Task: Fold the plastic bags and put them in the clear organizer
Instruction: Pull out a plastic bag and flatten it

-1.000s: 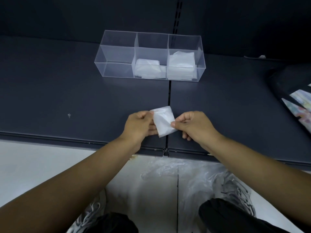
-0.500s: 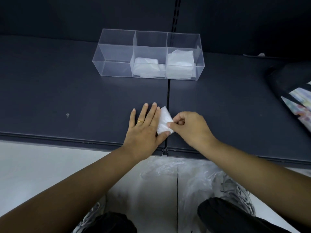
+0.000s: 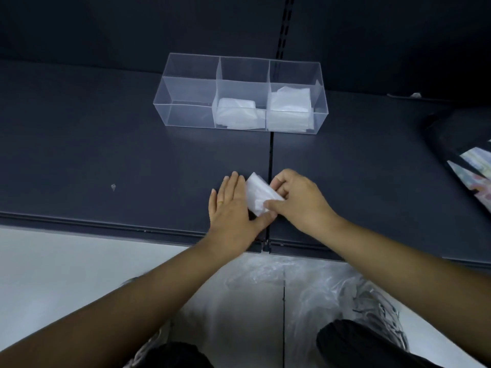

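Bag (image 3: 259,193), folded small, on the shelf (image 3: 106,144) near its front edge, left hand (image 3: 231,211) flat and outstretched, pressing its left side, right hand (image 3: 297,200) pinching its right end, organizer (image 3: 186,86) behind, folded bags (image 3: 236,112) in middle and right compartments.

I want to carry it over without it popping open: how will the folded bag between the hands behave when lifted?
Probably springy and floppy: the folded bag is pressed by the flat left hand and pinched by the right hand, so it may unfold if released. Likely very light, being thin translucent film. Possibly slippery, given its smooth sheen.
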A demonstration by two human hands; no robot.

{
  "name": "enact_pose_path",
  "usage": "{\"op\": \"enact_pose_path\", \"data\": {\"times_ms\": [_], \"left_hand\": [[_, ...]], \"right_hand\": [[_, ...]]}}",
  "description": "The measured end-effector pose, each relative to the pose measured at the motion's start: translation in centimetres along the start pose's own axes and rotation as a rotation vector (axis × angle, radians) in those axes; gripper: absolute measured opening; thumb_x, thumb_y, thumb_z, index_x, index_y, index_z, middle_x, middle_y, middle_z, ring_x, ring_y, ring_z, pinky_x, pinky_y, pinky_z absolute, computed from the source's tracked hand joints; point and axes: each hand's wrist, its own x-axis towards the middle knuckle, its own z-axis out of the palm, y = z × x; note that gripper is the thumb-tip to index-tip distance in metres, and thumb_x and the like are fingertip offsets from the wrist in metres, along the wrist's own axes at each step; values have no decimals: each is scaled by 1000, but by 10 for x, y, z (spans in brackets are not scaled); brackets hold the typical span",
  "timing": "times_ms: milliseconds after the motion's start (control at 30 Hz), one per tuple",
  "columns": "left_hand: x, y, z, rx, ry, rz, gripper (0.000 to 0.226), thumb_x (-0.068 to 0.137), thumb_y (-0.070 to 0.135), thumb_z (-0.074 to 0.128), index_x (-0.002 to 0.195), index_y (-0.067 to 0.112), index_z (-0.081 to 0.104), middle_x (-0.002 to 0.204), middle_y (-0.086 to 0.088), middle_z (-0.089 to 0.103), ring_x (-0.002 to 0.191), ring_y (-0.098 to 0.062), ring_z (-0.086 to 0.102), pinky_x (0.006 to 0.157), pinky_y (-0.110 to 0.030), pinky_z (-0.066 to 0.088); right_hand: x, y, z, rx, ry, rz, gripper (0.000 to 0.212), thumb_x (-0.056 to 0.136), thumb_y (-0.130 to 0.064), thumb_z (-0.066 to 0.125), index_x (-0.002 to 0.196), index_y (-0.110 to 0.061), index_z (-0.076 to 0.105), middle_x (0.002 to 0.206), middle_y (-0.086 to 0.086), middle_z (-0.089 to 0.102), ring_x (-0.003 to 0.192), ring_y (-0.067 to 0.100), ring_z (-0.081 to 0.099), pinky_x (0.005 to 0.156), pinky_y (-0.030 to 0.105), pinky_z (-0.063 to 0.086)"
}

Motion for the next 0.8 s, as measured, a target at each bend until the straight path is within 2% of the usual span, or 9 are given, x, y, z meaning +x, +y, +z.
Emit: {"op": "enact_pose_path", "data": {"times_ms": [133,167,233,300,367,500,633,700,800], "left_hand": [[17,-2,-49,-440,-255,51,133,51,63,77,150,37,-8,158,17,10,142,-1,11,113,-25,15],[21,-3,-56,-436,-325,93,130,53,56,81,151,36,-3,156,16,20,140,1,18,112,-22,19],[28,-4,-64,-459,-394,143,102,61,38,85,147,27,32,141,10,49,128,1,43,106,-21,34],[32,-4,-67,-595,-327,147,45,69,20,84,111,20,66,101,6,71,94,-1,63,84,-19,49],[33,-4,-67,-694,-209,132,15,73,13,81,83,19,71,74,8,69,70,-2,61,65,-15,48],[40,-8,-80,-798,92,125,9,77,12,77,76,19,70,75,4,71,70,-6,63,69,-18,52],[46,-23,-92,-749,417,53,17,81,11,74,70,23,68,66,13,68,65,0,60,67,-11,47],[39,-28,-79,-703,399,7,23,81,5,73,67,23,66,65,12,68,65,0,61,67,-13,47],[19,-33,-50,-531,257,4,26,81,8,74,66,27,63,68,12,67,66,2,60,69,-13,46]], "right_hand": [[0,-14,-30,-145,-186,-314,33,77,-16,75,96,-27,51,79,-10,59,66,3,53,62,18,44],[0,-19,-35,-232,-232,-380,35,79,-18,75,98,-31,48,80,-11,57,70,4,53,63,18,44],[2,-28,-45,-364,-286,-444,39,80,-22,73,100,-38,44,82,-14,56,76,3,53,65,19,43],[9,-33,-51,-330,-270,-432,39,80,-23,73,105,-37,47,82,-14,58,75,1,54,65,16,43],[19,-36,-54,-135,-226,-341,30,79,-19,76,102,-28,59,79,-10,64,67,1,55,65,15,44],[46,-43,-60,130,-129,-149,13,74,-18,81,72,-22,68,75,2,65,68,8,55,70,27,47],[102,-69,-79,244,62,-102,14,74,-24,81,80,-18,69,72,-10,64,57,-7,54,57,9,42],[136,-83,-85,255,108,-54,23,75,-24,81,91,-12,71,77,-10,66,67,-4,58,59,10,42],[176,-90,-71,-121,116,-74,30,78,-23,78,102,-6,71,97,2,67,90,14,62,74,23,49]]}}
